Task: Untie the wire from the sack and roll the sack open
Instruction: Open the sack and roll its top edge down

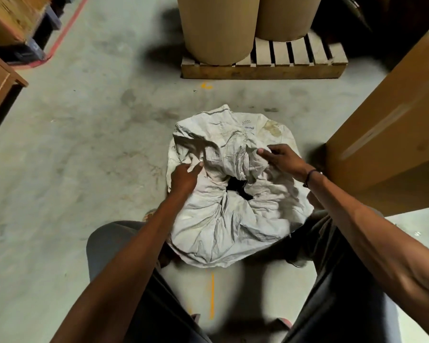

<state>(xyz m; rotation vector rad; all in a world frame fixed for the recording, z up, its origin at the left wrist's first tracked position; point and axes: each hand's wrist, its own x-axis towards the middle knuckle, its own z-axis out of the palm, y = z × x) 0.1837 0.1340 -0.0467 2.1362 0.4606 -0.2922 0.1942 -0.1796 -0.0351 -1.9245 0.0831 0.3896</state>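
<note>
A crumpled off-white woven sack (221, 219) stands on the concrete floor between my knees. Its mouth is gathered into folds around a small dark opening (238, 188) near the middle. My left hand (185, 175) pinches a fold of the sack's cloth on the left side of the mouth. Over on the right side my right hand (280, 157) grips another bunched fold, a dark band on its wrist. No wire shows in this view.
A large cardboard box (391, 134) stands close on the right of the sack. Beyond it a wooden pallet (263, 68) carries two big brown paper rolls (218, 26). Brown cartons (0, 78) and a red floor line (67, 28) lie at the left.
</note>
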